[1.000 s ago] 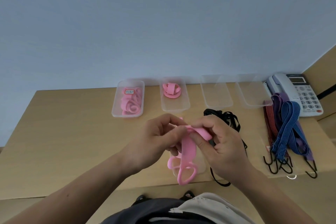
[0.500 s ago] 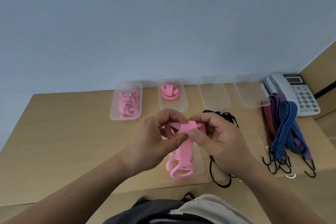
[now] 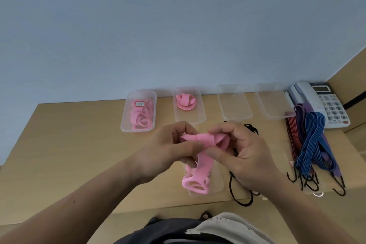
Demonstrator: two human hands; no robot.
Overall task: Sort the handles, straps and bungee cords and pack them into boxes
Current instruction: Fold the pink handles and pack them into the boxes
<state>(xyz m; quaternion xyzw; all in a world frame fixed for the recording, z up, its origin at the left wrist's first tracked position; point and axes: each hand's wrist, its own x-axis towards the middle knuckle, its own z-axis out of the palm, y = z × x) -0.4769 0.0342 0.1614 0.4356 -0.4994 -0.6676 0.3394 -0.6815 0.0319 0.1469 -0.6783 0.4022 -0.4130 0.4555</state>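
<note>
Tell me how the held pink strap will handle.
Probably floppy: the pink strap folds over where the left hand and right hand pinch it, and its tail droops. Likely light: fingertips alone carry it. May unfold if released; only the pinch holds the fold.

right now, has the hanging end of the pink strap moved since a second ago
Yes. The hanging end of the pink strap has drawn upward, away from the near edge of the table.

Pink strap, top end folded into a loop, hangs above near surface; striped bungee cords lie right.
</note>
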